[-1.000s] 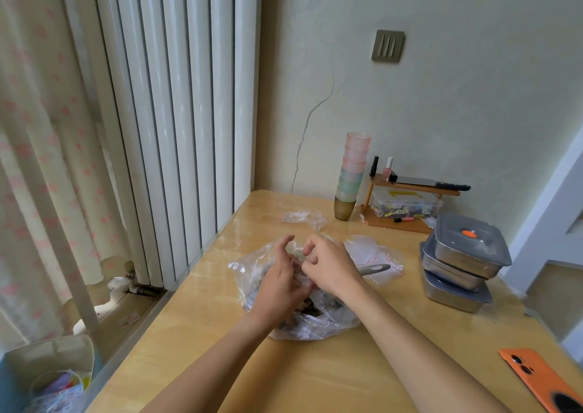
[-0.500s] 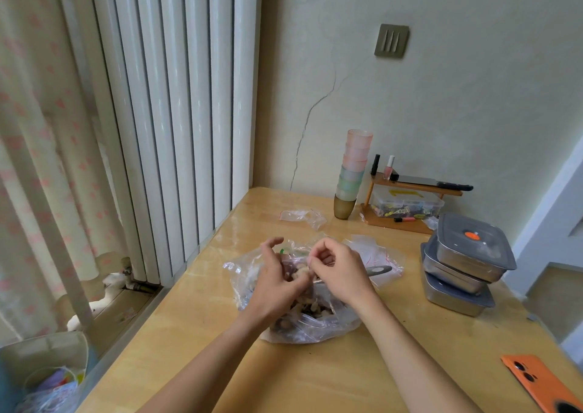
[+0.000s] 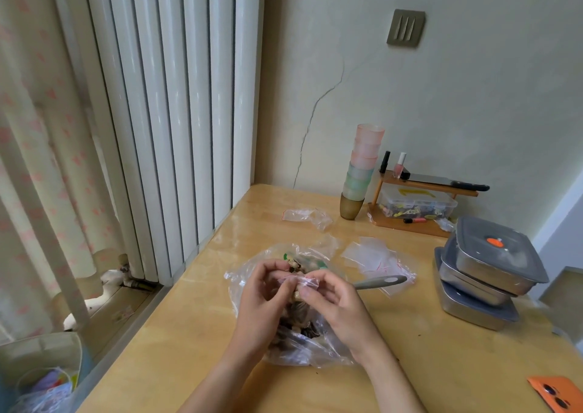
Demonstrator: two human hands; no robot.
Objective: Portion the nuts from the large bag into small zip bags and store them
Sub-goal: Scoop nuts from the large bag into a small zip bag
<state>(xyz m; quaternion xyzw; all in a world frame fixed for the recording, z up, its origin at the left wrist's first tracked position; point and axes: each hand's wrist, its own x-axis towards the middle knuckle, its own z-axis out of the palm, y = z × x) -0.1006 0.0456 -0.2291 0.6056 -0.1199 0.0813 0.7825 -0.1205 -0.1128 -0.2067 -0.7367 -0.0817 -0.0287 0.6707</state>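
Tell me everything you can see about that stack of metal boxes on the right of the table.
The stack of metal boxes stands on the wooden table near its right edge. It looks like three shallow rectangular steel containers with rounded corners, each closed by a dark grey lid. The top lid carries a round orange knob in its middle. The boxes sit slightly askew, the top one shifted back and right. Nothing else touches them; their contents are hidden.
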